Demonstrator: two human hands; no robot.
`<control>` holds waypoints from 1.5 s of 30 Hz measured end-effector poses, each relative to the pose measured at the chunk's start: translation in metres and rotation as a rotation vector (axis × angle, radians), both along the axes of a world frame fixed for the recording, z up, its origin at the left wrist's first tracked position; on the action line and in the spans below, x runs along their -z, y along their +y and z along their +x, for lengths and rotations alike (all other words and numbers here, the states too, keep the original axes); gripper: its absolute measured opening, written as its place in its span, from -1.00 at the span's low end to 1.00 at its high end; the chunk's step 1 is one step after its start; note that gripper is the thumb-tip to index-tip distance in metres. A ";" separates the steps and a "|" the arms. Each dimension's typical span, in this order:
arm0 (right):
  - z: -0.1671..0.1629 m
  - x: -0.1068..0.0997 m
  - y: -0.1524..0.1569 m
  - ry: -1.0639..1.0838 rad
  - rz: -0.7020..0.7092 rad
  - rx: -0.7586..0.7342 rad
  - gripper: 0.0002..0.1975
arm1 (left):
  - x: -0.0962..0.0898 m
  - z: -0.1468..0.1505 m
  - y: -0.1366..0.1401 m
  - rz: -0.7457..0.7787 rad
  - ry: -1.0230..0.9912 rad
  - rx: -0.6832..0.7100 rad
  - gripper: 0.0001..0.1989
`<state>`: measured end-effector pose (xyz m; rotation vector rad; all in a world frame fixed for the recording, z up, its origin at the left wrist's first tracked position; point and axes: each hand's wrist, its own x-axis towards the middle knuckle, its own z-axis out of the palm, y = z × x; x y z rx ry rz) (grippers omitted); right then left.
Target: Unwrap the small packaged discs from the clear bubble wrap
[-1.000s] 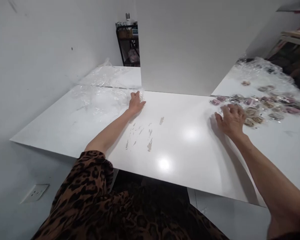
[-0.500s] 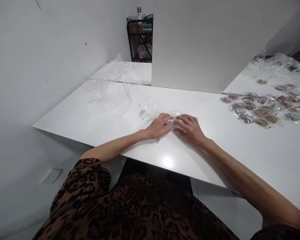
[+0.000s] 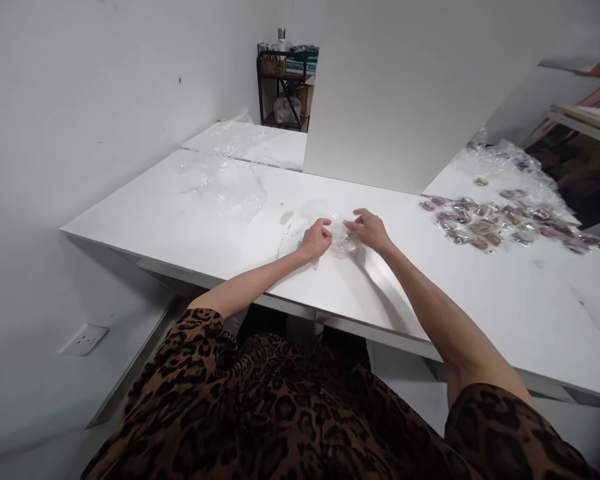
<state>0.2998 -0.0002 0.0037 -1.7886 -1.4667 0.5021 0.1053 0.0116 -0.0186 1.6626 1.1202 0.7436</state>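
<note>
A crumpled piece of clear plastic film [image 3: 344, 243] lies on the white table between my two hands. My left hand [image 3: 316, 241] is at its left edge, fingers curled in and closed on the film. On the other side, my right hand [image 3: 371, 229] pinches the film's upper right part, one finger lifted away from the others. Small scraps and a thin pale piece [image 3: 286, 217] lie just left of the film.
Many small clear-wrapped packets, pinkish and brown, form a pile [image 3: 485, 223] on the right. Loose clear plastic sheeting [image 3: 225, 190] spreads over the table's left part. A tall white panel [image 3: 380, 100] stands behind the table; a black shelf [image 3: 283, 77] is farther back.
My hands have drawn apart, the right one rising a little, and more of the film shows between them. The camera view has shifted, bringing the packets further left in the picture.
</note>
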 end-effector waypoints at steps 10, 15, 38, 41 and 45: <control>0.014 -0.041 -0.018 0.649 0.368 -0.074 -0.45 | -0.029 -0.013 -0.013 -0.323 -0.462 -0.079 -0.26; 0.006 -0.039 -0.029 0.656 0.344 -0.178 -0.45 | -0.050 0.002 -0.020 -0.698 -0.847 0.241 -0.25; -0.046 -0.014 -0.105 0.905 0.575 -0.078 -0.72 | -0.020 0.017 -0.065 -0.524 -0.836 0.063 -0.46; -0.046 -0.009 -0.110 1.119 0.588 -0.060 -0.74 | -0.028 0.018 -0.059 -0.668 -1.024 -0.072 -0.59; -0.034 0.019 -0.117 1.218 0.361 0.085 -0.68 | -0.038 0.015 -0.045 -0.683 -1.240 -0.162 -0.75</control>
